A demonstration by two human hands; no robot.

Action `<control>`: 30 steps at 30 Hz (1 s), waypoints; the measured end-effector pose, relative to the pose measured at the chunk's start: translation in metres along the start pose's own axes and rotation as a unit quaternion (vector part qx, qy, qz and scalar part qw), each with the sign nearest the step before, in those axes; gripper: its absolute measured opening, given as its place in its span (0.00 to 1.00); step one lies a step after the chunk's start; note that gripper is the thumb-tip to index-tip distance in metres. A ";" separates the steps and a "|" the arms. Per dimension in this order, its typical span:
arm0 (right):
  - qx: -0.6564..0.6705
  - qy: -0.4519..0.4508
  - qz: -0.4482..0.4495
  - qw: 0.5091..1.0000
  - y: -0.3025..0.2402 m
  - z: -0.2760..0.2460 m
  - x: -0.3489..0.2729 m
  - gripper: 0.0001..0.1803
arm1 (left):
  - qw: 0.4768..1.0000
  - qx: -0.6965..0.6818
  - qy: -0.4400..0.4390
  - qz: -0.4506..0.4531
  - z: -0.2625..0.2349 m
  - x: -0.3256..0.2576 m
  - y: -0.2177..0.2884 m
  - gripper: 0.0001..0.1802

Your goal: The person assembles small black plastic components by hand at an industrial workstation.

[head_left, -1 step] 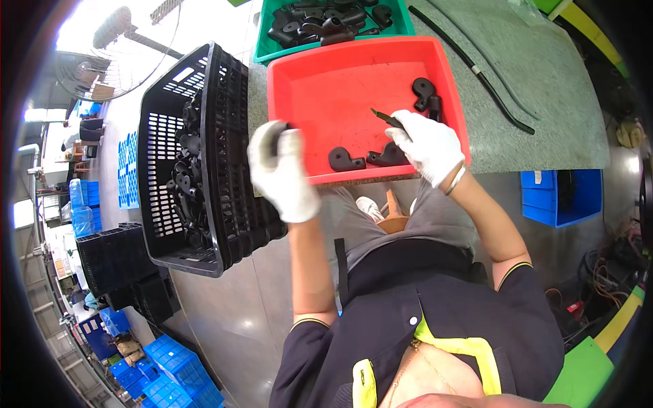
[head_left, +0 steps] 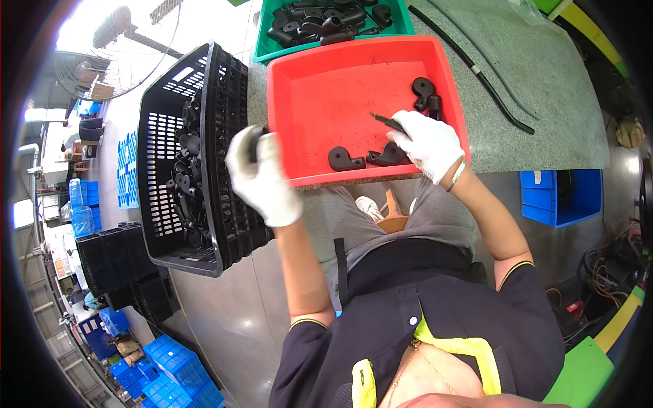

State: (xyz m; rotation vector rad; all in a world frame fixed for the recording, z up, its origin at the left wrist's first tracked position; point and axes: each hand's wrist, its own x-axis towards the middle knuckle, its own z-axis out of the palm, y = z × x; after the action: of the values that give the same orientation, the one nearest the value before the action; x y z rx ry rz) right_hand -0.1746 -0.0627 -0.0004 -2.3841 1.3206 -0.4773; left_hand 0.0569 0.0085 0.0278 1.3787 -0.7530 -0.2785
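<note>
The left hand (head_left: 262, 178), in a white glove, is closed around a small black plastic part (head_left: 254, 141) and is blurred; it hangs over the gap between the black slatted crate (head_left: 170, 251) and the near left corner of the red tray (head_left: 286, 88). The right hand (head_left: 428, 144), also gloved in white, is closed on a thin dark tool (head_left: 386, 121) whose tip points left over the tray floor; a bangle sits at that wrist. Just beside this hand, inside the tray by its near wall, lie two black moulded parts (head_left: 345, 160), and two more (head_left: 426, 92) lie by the tray's right wall.

The red tray rests on a grey speckled surface (head_left: 564, 109), its near edge at the surface's edge. Behind it, touching, stands a green tray (head_left: 262, 47) filled with the same kind of black parts. Two long black rods (head_left: 476, 71) lie on the surface to the right of the trays. The crate, left of the surface, holds a heap of black parts. A blue bin (head_left: 561, 197) sits under the surface on the right, and stacked blue crates (head_left: 173, 370) stand on the floor lower left.
</note>
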 end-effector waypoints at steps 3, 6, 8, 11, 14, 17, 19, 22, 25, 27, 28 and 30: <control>-0.026 -0.057 -0.092 0.994 0.012 0.001 0.006 0.11 | 0.948 0.278 0.064 0.138 -0.055 0.037 0.010 0.15; -0.031 -0.168 -0.127 0.977 0.007 0.006 0.023 0.13 | 0.880 0.442 0.065 0.163 -0.112 0.064 0.000 0.19; -0.109 -0.290 -0.102 0.945 0.004 0.003 0.033 0.16 | 0.848 0.513 0.001 0.131 -0.138 0.073 -0.012 0.21; -0.110 -0.312 -0.087 0.940 0.003 0.003 0.037 0.11 | 0.750 0.638 0.055 0.163 -0.125 0.059 -0.007 0.20; -0.036 -0.258 -0.070 0.963 0.006 0.002 0.034 0.08 | 0.953 0.273 0.069 0.109 -0.086 0.030 0.006 0.17; 0.167 -0.087 0.024 0.982 0.016 0.001 0.026 0.10 | 0.996 0.014 -0.060 -0.057 -0.023 -0.019 0.025 0.18; 0.319 -0.024 0.105 0.942 0.006 -0.003 0.020 0.12 | 0.971 -0.059 -0.159 -0.168 0.007 -0.043 0.026 0.19; 0.416 0.029 0.107 0.902 -0.016 -0.001 0.010 0.11 | 0.922 -0.152 -0.199 -0.296 0.034 -0.067 0.011 0.24; 0.417 0.058 0.140 0.896 -0.030 -0.003 -0.001 0.12 | 0.913 -0.200 -0.198 -0.294 0.048 -0.076 0.014 0.27; 0.407 0.070 0.136 0.901 -0.032 -0.004 -0.006 0.12 | 0.905 -0.221 -0.189 -0.310 0.053 -0.076 0.015 0.26; 0.401 0.066 0.131 0.904 -0.035 -0.007 -0.007 0.12 | 0.895 -0.244 -0.179 -0.327 0.055 -0.075 0.015 0.26; 0.442 0.059 0.114 0.888 -0.039 -0.002 -0.009 0.11 | 0.888 -0.264 -0.165 -0.339 0.059 -0.072 0.015 0.25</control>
State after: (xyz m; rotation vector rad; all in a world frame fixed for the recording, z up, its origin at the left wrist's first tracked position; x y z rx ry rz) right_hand -0.1518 -0.0359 0.0183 -1.4459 1.0719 -0.9211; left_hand -0.0373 0.0081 0.0196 1.0276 -0.3854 -1.2078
